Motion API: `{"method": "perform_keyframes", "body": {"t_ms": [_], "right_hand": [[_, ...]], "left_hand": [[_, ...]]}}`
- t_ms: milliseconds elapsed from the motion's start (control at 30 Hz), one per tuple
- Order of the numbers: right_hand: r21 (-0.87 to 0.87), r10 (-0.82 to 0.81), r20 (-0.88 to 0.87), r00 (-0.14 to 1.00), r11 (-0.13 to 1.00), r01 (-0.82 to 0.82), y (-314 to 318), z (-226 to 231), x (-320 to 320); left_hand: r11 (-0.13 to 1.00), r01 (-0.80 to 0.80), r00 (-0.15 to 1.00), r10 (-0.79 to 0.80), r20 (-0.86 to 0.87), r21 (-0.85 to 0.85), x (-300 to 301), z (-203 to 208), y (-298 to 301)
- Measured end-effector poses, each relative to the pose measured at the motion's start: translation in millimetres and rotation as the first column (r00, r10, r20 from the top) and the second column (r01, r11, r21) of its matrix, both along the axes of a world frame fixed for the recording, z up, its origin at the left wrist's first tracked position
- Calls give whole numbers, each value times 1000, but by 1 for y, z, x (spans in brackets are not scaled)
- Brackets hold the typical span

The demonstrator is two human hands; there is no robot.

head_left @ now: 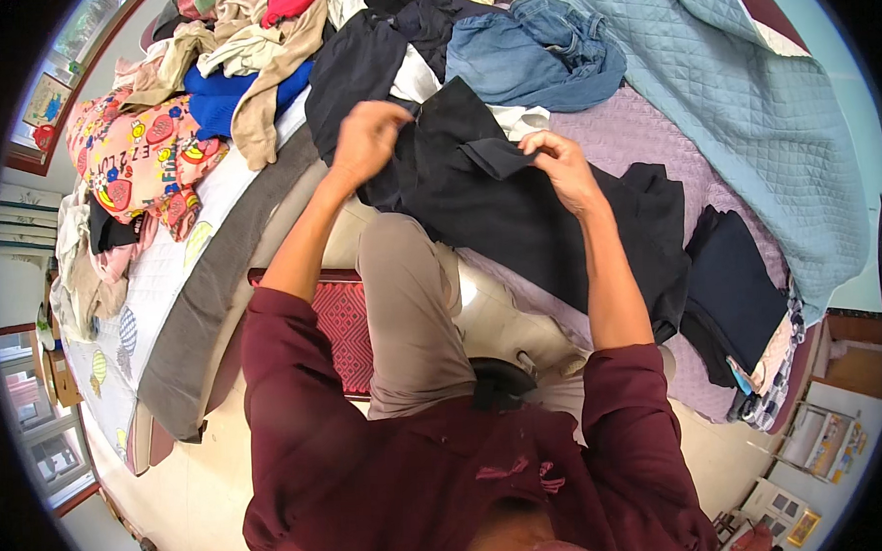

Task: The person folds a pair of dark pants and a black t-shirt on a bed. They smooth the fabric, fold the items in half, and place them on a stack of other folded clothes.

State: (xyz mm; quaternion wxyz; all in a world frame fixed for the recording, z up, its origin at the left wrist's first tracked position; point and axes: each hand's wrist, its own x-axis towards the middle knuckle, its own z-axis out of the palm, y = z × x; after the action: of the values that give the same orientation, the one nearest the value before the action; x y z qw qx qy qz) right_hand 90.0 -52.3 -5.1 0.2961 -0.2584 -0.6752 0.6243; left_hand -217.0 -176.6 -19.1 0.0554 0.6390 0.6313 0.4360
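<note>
A black garment (pixel 516 200) lies spread over the edge of the bed in front of me, reaching to the right past my right arm. Its exact kind I cannot make out. My right hand (pixel 566 172) pinches a raised flap of this cloth between thumb and fingers. At the left end of the garment, my left hand (pixel 367 147) is closed, its fingertips at the cloth's edge and partly hidden. Dark navy clothing (pixel 351 70) lies just beyond my left hand. Blue jeans (pixel 535 54) rest beyond the black garment, with white cloth (pixel 520 120) showing between them.
A stack of folded dark clothes (pixel 738 285) sits at the right on the lilac bedspread (pixel 606 124). A light blue quilt (pixel 736 100) covers the far right. Heaped clothes (pixel 249 49) and a patterned pink pillow (pixel 135 150) lie at the left. A red patterned stool (pixel 341 328) stands beside my leg.
</note>
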Motion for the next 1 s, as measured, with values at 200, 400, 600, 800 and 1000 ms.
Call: {"method": "perform_keyframes", "body": {"t_ms": [200,400,600,800,1000], "right_hand": [[-200,45,-135,990,977,-72,2,8,26],[-158,1,-99,995,987,-17,5,16,24],[138,33,222,974,988,-65,-1,31,-9],[590,-80,265,961,802,-95,-6,52,-36],[-90,210,144,967,976,-198,20,49,-36]], "left_hand": [[903,307,796,-417,-439,-300,39,-20,6],[879,235,738,-440,-512,-415,0,-11,-17],[886,88,850,-305,-430,-455,-20,5,-52],[870,400,912,-349,213,-289,28,-4,-28],[743,465,885,-414,216,-481,35,-21,-16]]}}
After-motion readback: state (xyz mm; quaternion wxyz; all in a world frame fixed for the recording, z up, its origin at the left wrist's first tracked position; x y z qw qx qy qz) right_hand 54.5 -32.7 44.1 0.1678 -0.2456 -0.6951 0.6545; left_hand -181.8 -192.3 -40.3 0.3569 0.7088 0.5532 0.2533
